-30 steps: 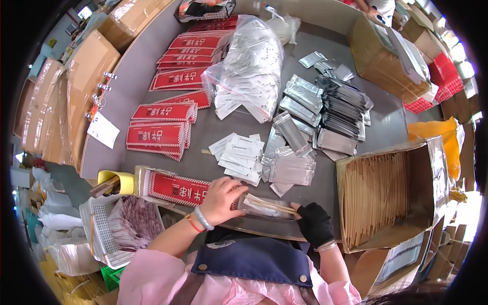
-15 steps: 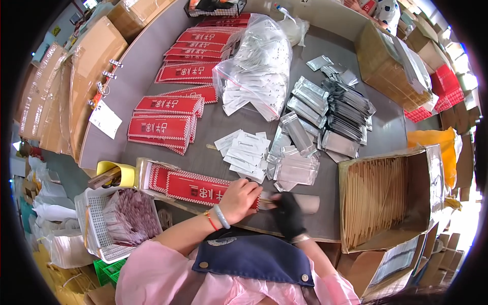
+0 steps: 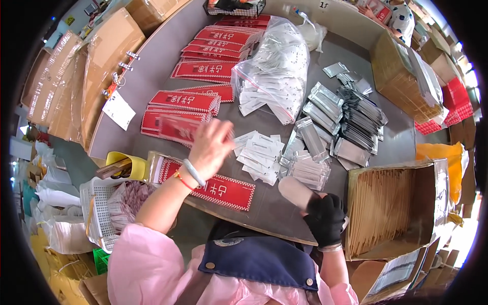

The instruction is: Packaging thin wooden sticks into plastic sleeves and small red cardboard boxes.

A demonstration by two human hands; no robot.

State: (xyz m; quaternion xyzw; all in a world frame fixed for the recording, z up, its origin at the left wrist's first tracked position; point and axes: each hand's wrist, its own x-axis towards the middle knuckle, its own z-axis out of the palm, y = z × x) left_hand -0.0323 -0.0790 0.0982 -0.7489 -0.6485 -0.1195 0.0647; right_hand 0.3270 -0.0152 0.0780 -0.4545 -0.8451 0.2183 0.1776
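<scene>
As the gloved right hand (image 3: 326, 218) grips a pale round-ended strip (image 3: 295, 192), the left hand (image 3: 209, 152), its finger grip unclear, has risen toward frame centre.

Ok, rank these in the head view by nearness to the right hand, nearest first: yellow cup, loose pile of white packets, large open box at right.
1. Large open box: just right of the right hand.
2. Loose pile of white packets: ahead, to its left.
3. Yellow cup: far to its left.
</scene>
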